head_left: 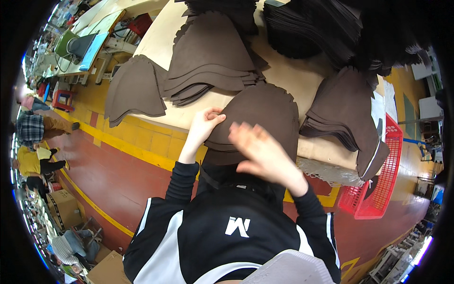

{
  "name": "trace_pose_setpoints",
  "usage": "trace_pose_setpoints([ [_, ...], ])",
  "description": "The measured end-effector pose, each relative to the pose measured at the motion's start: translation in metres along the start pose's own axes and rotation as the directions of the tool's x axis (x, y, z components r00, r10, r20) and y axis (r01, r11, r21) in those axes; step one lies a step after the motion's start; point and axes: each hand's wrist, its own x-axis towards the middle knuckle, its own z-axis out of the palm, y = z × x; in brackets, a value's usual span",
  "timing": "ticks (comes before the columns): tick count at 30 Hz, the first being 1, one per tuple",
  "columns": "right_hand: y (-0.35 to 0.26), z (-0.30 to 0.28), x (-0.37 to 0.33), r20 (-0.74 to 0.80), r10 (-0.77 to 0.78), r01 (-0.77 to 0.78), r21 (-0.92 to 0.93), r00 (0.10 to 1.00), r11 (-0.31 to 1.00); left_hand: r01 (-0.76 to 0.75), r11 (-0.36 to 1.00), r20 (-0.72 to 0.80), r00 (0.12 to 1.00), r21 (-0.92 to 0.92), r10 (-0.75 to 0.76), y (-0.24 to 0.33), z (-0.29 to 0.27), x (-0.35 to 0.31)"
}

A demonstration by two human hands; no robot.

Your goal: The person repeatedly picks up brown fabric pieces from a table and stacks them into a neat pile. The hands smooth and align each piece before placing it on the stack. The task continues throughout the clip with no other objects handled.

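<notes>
Nearest to the camera is a pale grey brim [293, 270]; beyond it, at the near edge of the table [326, 150], lies a brown piece [265, 106], its rounded notched end pointing away from the person, its long axis unclear. The left hand [208, 124] has bent fingers and thumb close together at the piece's left edge, but I cannot tell whether they grip. The blurred right hand [262, 151], fingers straight and thumb apart, is over the piece, contact uncertain.

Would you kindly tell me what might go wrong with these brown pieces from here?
The middle stack overhangs the near edge of the table, so it might slide off. The right hand is blurred over that stack; a brush could shift the top piece. The pile at right is fanned, with one piece drooping over the edge by the red basket; that piece may slip.
</notes>
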Motion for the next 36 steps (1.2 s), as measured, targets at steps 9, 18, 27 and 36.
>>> trace_pose_setpoints([
  [9, 0.041, 0.055, 0.035, -0.088, 0.132, -0.142, -0.126, 0.987, 0.982, -0.024, 0.999, 0.002, 1.0, 0.04, 0.024, -0.003, 0.004, 0.008],
  [18, 0.055, 0.016, 0.029, -0.182, 0.13, -0.16, -0.16, 0.975, 0.974, 0.004, 1.0, 0.027, 1.0, -0.031, -0.003, 0.002, -0.002, 0.001],
  [27, 0.01, 0.054, 0.004, -0.017, 0.066, -0.066, -0.017, 0.998, 0.998, -0.146, 0.989, -0.025, 0.989, -0.005, 0.146, -0.004, 0.006, 0.001],
  [36, 0.057, 0.019, -0.015, -0.35, 0.319, -0.397, -0.178, 0.881, 0.9, -0.304, 0.952, -0.254, 0.919, 0.028, 0.301, -0.007, 0.006, -0.02],
])
